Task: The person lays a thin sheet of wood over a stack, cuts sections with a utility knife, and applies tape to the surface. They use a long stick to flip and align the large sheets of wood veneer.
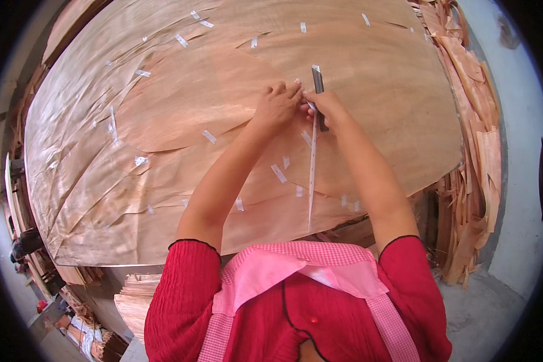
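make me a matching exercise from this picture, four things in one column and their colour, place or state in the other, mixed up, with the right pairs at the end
Things
1. dark tool
2. long white strip
3. apron
4. ragged wood pieces

Descriptions
A. piled along the right side of the large sheet
B. pink, with a checked pattern on parts of it
C. in the grip of the right hand, with a pale end
D. running from the hands toward the sheet's near edge

Right pairs: 1-C, 2-D, 3-B, 4-A
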The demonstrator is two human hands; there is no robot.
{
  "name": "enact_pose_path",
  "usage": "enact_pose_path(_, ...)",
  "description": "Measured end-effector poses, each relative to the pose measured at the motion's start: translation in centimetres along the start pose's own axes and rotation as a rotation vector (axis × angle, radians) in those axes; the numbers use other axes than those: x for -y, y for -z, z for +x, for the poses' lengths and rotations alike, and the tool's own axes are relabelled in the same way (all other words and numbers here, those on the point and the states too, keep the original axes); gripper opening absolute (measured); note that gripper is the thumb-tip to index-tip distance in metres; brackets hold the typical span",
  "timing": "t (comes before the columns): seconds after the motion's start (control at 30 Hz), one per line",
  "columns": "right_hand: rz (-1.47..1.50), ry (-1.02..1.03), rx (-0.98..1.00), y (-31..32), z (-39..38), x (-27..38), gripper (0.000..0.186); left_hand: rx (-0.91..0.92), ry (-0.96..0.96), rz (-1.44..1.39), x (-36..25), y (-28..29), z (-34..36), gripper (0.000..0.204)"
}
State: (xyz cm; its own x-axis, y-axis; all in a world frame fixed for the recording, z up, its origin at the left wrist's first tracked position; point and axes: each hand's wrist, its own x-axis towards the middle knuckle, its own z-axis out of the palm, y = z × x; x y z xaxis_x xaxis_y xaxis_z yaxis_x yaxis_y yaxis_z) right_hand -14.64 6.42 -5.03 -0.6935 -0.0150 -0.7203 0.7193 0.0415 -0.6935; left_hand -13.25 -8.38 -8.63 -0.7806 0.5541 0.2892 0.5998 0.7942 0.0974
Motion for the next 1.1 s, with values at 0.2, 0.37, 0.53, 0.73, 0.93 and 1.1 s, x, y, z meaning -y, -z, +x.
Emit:
enact_pose_path(0.2, -1.144, 0.438, -0.233, 4.9, 1.2, 1.6, 0.016, 0.146, 0.151, -0.380, 1.4, 1.5, 2.2, 0.037)
enact_pose_path(0.37, -0.287, 0.300, 0.168, -2.2, 1.7, 6.3, 0.017, -0.444, 0.312, -0.188, 14.2, 0.0, 1.5, 0.030)
enact_pose_path(0.53, -0.043, 0.169, 0.196, -11.1, 9.1, 8.2, 0.014, -0.468, 0.416, -0.267, 16.1, -1.5, 1.8, 0.031)
enact_pose_path(0.73, -0.065, 0.081, 0.201, -12.1, 9.6, 8.6, 0.011, -0.203, 0.266, 0.003, 15.8, 0.2, 1.0, 0.028)
enact_pose_path(0.93, -0.107, 0.167, 0.084, -6.7, 11.3, 10.6, 0.011, -0.229, 0.324, -0.355, 17.2, -0.5, 4.7, 0.032)
enact_pose_path(1.1, -0.135, 0.147, 0.032, -7.8, 11.8, 11.5, 0.014, 0.047, 0.260, -0.221, 14.3, 0.8, 8.7, 0.037)
